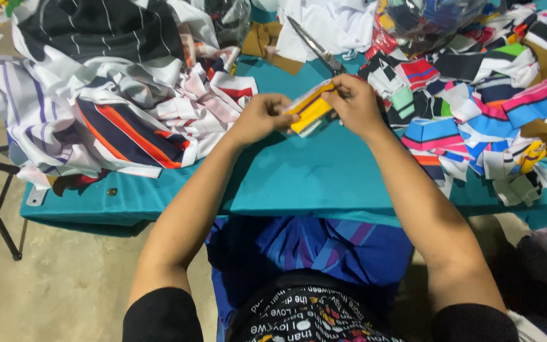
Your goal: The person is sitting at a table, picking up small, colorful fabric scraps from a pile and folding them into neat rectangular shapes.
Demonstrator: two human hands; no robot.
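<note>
Teal table (299, 183) carries striped fabric heaps; above its middle, left hand (257, 118) and right hand (354, 104) both pinch a yellow fabric strip (309, 109), scissors (316, 46) just behind.

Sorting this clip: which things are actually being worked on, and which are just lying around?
In hand: yellow fabric piece, held by left hand and right hand.

Lying about: scissors, striped cloth pile, heap of coloured scraps, teal table cover.

Two bare hands, left (257, 117) and right (356, 104); one yellow fabric strip (310, 111); one pair of scissors (316, 45); one teal table (299, 177); two heaps of striped cloth, too many pieces to count.
</note>
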